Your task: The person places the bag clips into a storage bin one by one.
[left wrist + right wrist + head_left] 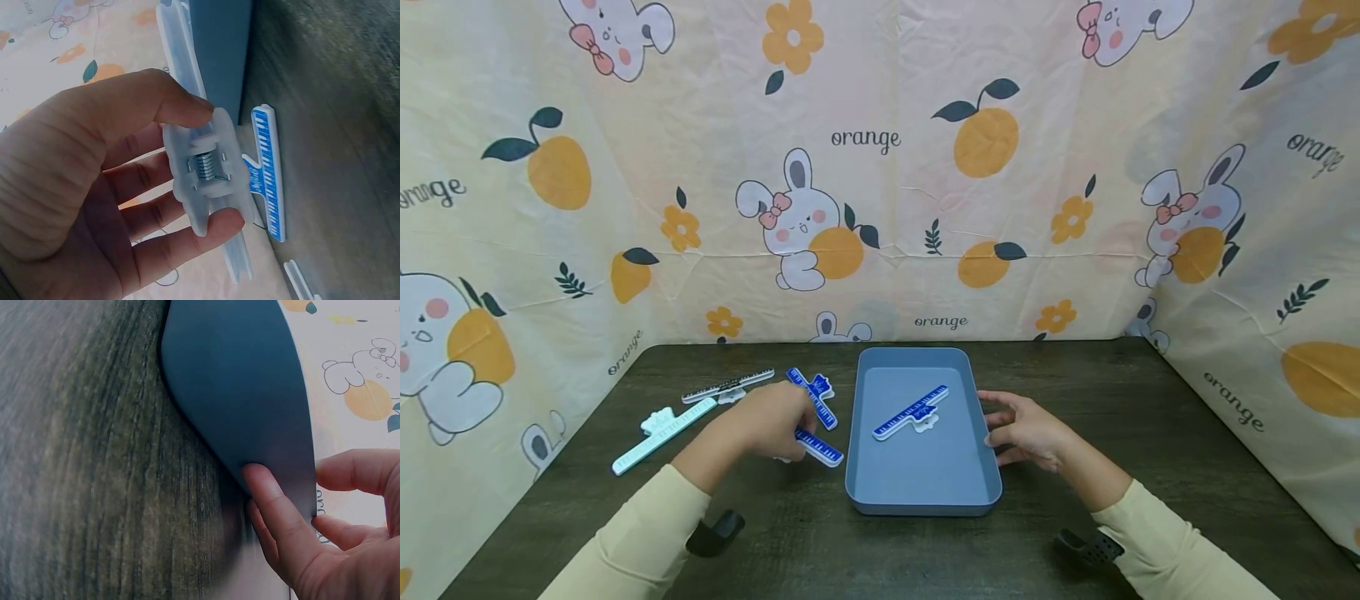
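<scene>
My left hand (pixel 775 421) pinches a blue-and-white ruler clip (pixel 820 448) beside the left wall of the blue tray (pixel 917 510). In the left wrist view the clip's pale handle (pixel 206 165), with a metal spring, sits between thumb and fingers. Another blue ruler clip (pixel 895 423) lies inside the tray. One more blue clip (pixel 812 397) is on the table just past the left hand. At the tray's right wall, my right hand (pixel 1030 429) touches the side with fingers spread and loosely bent. Its fingertips meet the outer wall in the right wrist view.
On the table's left lie a mint-green ruler clip (pixel 664 435) and a black-and-white one (pixel 727 387), close together. The dark wooden table (pixel 820 550) backs onto a patterned cloth (pixel 902 200), which also runs along both sides.
</scene>
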